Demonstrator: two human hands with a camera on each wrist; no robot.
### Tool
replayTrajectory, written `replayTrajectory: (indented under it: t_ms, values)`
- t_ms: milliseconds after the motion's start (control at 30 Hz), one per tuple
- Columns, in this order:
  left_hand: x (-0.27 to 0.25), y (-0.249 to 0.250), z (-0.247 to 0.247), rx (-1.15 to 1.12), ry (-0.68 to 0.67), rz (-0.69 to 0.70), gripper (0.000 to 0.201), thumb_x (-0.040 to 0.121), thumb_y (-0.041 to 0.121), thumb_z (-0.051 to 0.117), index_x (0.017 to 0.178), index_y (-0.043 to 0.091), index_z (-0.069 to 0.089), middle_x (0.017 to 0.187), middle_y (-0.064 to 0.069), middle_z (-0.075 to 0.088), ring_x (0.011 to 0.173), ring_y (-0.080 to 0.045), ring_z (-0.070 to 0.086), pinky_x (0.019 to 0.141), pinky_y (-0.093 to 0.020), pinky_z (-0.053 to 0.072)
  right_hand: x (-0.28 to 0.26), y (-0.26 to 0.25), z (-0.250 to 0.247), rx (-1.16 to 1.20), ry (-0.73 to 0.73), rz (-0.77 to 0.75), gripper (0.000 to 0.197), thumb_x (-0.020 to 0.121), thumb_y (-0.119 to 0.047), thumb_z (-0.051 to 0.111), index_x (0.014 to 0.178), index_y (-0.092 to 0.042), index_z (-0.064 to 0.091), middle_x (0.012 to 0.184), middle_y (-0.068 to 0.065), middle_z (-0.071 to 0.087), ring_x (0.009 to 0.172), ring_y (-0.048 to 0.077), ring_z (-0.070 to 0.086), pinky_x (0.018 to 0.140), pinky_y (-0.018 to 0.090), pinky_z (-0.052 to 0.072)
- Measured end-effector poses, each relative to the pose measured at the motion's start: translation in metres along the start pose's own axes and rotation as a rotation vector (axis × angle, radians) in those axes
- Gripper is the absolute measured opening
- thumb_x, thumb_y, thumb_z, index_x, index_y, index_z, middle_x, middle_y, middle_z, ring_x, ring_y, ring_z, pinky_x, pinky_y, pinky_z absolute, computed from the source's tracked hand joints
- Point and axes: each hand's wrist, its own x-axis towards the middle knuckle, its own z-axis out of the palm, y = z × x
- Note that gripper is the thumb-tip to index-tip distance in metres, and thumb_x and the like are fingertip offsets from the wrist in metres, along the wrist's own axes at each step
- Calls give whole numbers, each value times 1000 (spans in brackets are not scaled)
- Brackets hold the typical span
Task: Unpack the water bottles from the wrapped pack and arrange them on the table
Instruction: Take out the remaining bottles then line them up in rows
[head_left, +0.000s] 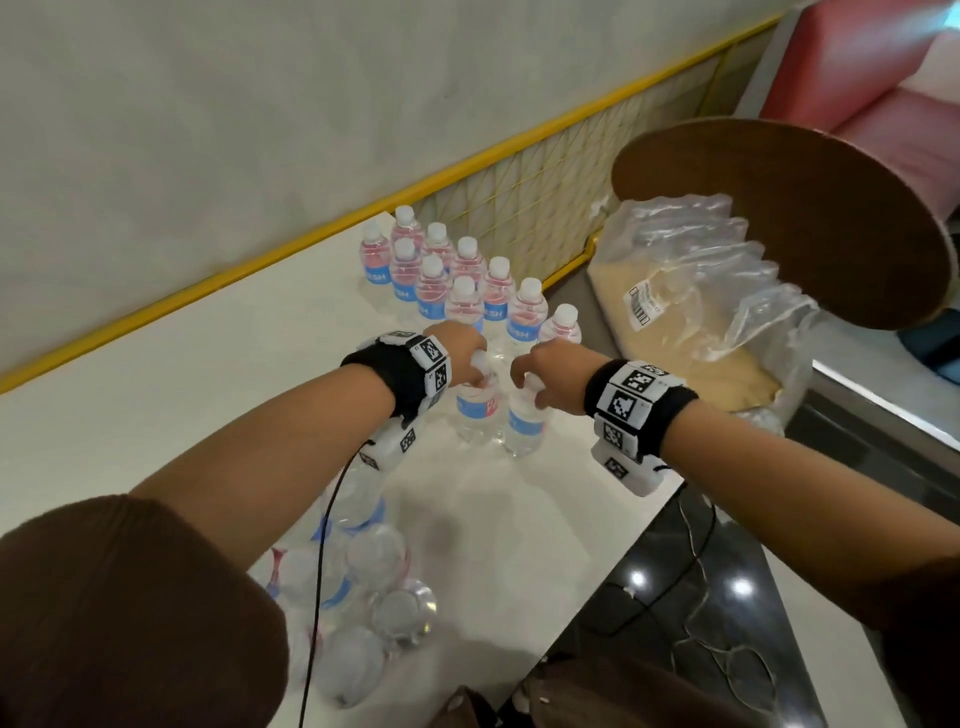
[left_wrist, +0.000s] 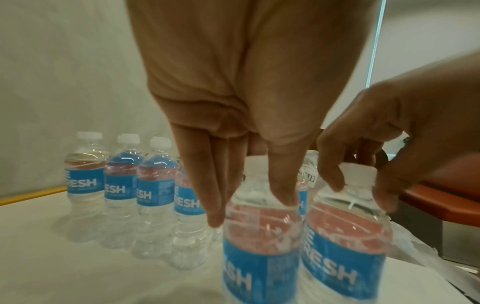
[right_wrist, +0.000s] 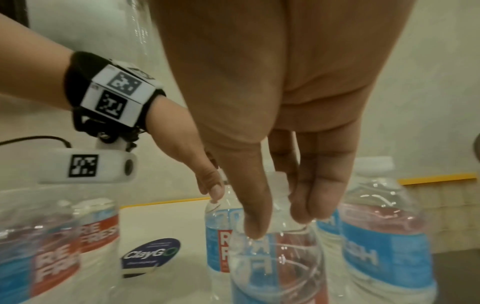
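Two clear water bottles with blue-and-red labels stand side by side on the white table (head_left: 182, 364). My left hand (head_left: 470, 366) grips the left bottle (head_left: 477, 413) by its neck from above; its fingers (left_wrist: 215, 205) curl round the cap. In the same way my right hand (head_left: 530, 387) grips the right bottle (head_left: 524, 426), with its thumb (right_wrist: 254, 226) and fingers round the top. Just behind them a group of upright bottles (head_left: 452, 280) stands in rows. The wrapped pack (head_left: 358, 597), with several bottles still in it, lies near me under my left forearm.
Crumpled clear plastic wrap (head_left: 701, 291) lies on a tan box right of the table. A round wooden tabletop (head_left: 779, 218) stands behind it. A yellow-framed mesh rail (head_left: 519, 208) runs along the table's far side. A dark oval sticker (right_wrist: 150, 255) is on the table.
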Motion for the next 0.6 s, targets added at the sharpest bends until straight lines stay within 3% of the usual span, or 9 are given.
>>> replayTrajectory:
  t_ms: [100, 233, 333, 400, 533, 600]
  values:
    - [16, 6, -4, -54, 97, -31, 35, 86, 35, 64, 100, 3, 61, 90, -11, 56, 94, -29, 58, 69, -30, 37, 13, 12, -7, -1, 15, 21, 37, 86, -10, 61, 122, -16, 55, 115, 13, 58, 109, 30, 55, 86, 34, 44]
    - [33, 6, -7, -98, 140, -49, 37, 85, 37, 64, 106, 6, 61, 105, -14, 63, 99, -31, 61, 72, -32, 42, 23, 23, -13, 34, 37, 38, 40, 88, -6, 56, 126, -18, 54, 120, 13, 56, 113, 31, 53, 91, 35, 45]
    - [39, -1, -12, -146, 161, -21, 51, 80, 34, 70, 125, 13, 58, 117, -11, 63, 108, -29, 59, 87, -34, 48, 23, 28, -8, 106, 79, 83, 44, 88, -20, 60, 130, -18, 50, 120, 12, 56, 114, 29, 53, 86, 31, 43]
    - [41, -4, -17, -152, 164, 11, 53, 79, 32, 72, 128, 17, 58, 117, -11, 64, 107, -27, 60, 90, -34, 50, 23, 29, -2, 139, 96, 129, 45, 86, -31, 63, 126, -16, 52, 116, 12, 58, 110, 29, 53, 78, 28, 40]
    - [45, -3, -22, -132, 149, 1, 43, 76, 33, 74, 114, 15, 67, 100, -9, 67, 94, -27, 62, 76, -31, 50, 30, 32, 0, 166, 100, 161, 37, 85, -28, 63, 119, -13, 58, 102, 13, 57, 104, 29, 55, 71, 28, 39]
    - [47, -1, -23, -124, 164, -29, 24, 76, 34, 74, 88, 13, 68, 80, -6, 63, 80, -26, 60, 63, -26, 43, 32, 34, -2, 174, 108, 147, 35, 86, -20, 62, 120, -15, 59, 106, 14, 60, 105, 29, 54, 73, 29, 41]
